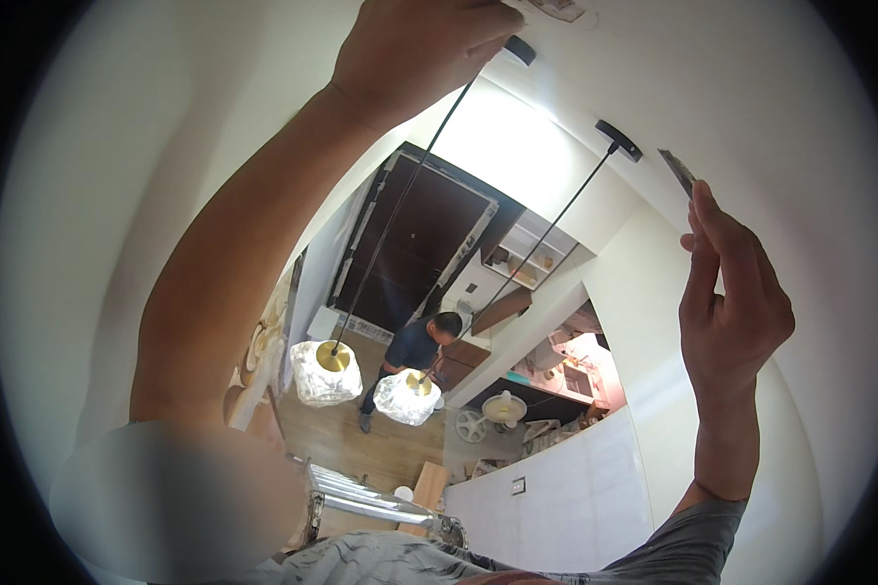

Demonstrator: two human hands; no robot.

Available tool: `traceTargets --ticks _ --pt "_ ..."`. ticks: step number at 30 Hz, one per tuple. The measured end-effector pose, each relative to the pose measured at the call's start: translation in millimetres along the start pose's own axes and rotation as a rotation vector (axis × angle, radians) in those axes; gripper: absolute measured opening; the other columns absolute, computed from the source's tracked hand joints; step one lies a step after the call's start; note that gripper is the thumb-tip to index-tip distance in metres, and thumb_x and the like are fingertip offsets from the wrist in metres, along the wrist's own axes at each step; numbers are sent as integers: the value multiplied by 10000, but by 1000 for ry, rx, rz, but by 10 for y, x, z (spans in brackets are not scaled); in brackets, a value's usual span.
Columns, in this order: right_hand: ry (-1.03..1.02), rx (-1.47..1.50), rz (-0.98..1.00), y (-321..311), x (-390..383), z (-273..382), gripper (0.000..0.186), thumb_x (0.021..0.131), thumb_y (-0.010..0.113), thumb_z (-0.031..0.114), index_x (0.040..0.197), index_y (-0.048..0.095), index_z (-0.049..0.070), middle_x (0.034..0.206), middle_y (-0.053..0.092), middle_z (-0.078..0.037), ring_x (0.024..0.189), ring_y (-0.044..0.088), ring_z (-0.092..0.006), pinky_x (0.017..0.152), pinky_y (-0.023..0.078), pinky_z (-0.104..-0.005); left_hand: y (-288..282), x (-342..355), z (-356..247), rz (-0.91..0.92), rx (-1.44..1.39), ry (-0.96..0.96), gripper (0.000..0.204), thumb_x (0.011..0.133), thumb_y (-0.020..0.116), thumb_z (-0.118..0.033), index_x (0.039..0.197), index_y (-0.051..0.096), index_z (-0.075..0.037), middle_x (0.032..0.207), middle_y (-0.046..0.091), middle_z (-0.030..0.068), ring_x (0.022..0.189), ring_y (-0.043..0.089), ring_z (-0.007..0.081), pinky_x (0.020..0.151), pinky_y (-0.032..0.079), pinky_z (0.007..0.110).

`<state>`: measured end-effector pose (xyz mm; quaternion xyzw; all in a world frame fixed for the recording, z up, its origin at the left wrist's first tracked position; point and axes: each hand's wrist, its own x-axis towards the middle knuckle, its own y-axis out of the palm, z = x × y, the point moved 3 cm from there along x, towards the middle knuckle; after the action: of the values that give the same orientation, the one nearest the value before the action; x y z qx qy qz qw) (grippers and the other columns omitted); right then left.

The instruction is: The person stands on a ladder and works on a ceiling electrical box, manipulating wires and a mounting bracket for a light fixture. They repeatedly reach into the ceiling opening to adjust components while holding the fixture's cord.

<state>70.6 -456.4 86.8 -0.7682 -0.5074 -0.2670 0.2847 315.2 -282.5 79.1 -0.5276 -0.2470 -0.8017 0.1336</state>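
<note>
Both hands are raised toward the ceiling (673,68), well apart. By the right hand (737,307), a thin flat blade (678,173) is pinched between thumb and fingers, its free end pointed up and leftward. The left hand (419,49) is bent, its fingers curled; whether anything is held in it cannot be told. Beside those fingers a black ceiling mount (522,51) is seen, and contact cannot be made out. Between the hands, nearer the right, is a second mount (618,141). Well below both hands a lampshade (312,380) and a second lampshade (406,403) are hung; another person (415,346) is seen beyond. Part of the view is blocked by the left forearm (239,234).
</note>
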Motion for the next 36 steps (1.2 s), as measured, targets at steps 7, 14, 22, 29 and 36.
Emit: traceTargets --ticks 7,14,22,29,36 --pt "-45 127 -35 163 143 -49 312 967 686 27 1259 724 130 999 787 -65 862 783 -175 703 636 -258 -149 7 -79 -5 -170 -359 118 886 791 -156 964 782 -68 887 764 83 700 726 219 653 601 319" --pt "-201 87 -285 432 718 172 289 920 745 30 1185 763 144 947 771 -48 836 772 -151 681 617 -235 -144 152 56 -217 -93 -108 133 830 808 -97 953 786 -50 877 761 111 729 733 266 678 599 346" --pt "-322 -35 -384 545 902 218 305 855 783 -17 1117 790 139 916 752 -25 817 757 -138 696 629 -247 -248 220 6 -145 -151 -130 107 825 789 -81 932 793 -79 869 758 99 748 731 280 708 615 357" --pt "-332 -50 -357 595 945 244 301 864 768 -26 1115 795 138 942 751 -35 831 763 -143 735 646 -255 -251 210 46 -186 -147 -104 122 814 774 -70 931 796 -96 873 760 81 752 732 269 714 621 353" --pt "-344 -68 -375 635 950 217 307 867 771 -19 1124 794 147 939 743 -31 803 765 -154 708 653 -254 -274 201 68 -197 -186 -125 111 831 759 -79 932 800 -101 871 761 77 752 731 262 720 623 347"
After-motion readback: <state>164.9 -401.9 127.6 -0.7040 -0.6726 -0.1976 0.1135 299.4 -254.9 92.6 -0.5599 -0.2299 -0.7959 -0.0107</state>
